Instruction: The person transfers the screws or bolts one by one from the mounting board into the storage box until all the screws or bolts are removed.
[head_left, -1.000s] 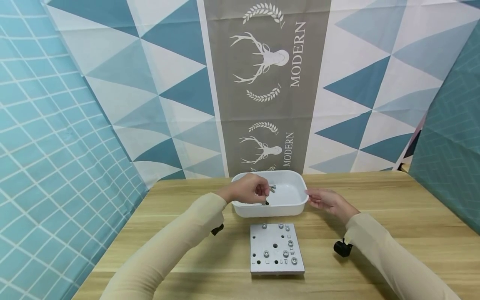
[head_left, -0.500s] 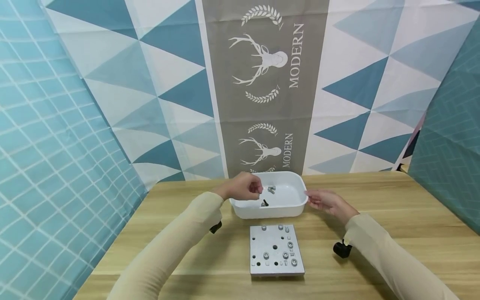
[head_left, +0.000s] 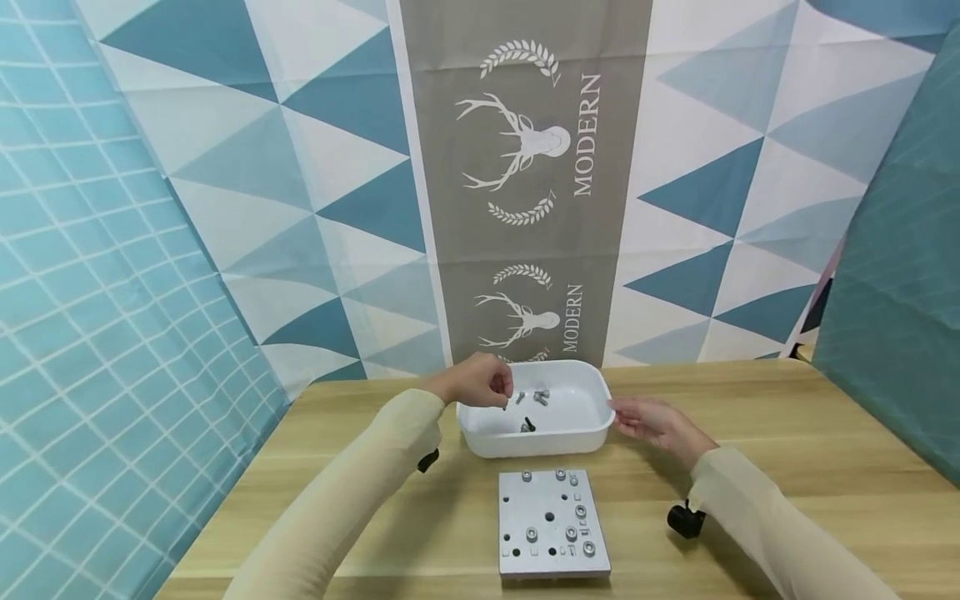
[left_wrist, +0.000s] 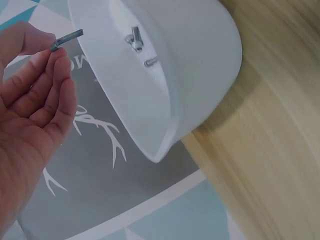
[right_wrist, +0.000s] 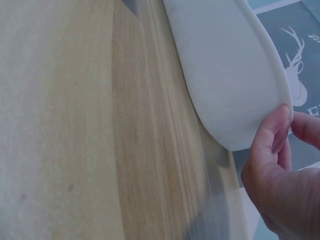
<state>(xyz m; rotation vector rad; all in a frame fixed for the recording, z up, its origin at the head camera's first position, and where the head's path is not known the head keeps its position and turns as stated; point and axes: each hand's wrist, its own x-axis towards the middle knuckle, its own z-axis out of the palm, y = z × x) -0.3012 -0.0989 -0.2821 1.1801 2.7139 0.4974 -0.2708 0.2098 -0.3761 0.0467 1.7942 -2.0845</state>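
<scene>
My left hand [head_left: 480,382] is raised over the left end of a white tray [head_left: 534,445]. Between thumb and fingertips it pinches a small metal screw [left_wrist: 69,38], its threaded shank pointing away from the hand. Inside the tray lie several loose silver screws [head_left: 542,397], and near the front wall a black one [head_left: 529,424] rests against others. At the tray's right end my right hand [head_left: 654,421] grips the rim, thumb on one side and fingers on the other, as the right wrist view shows.
In front of the tray, a square metal plate [head_left: 525,510] with holes and several seated socket-head screws lies on the wooden table [head_left: 360,533]. Patterned cloth [head_left: 525,233] hangs close behind the tray, with further cloths at both sides.
My left hand has drawn back leftward from the tray's middle, with a screw now showing at its fingertips. More loose screws are uncovered. The right hand stays at the rim; the head view has tilted up slightly.
</scene>
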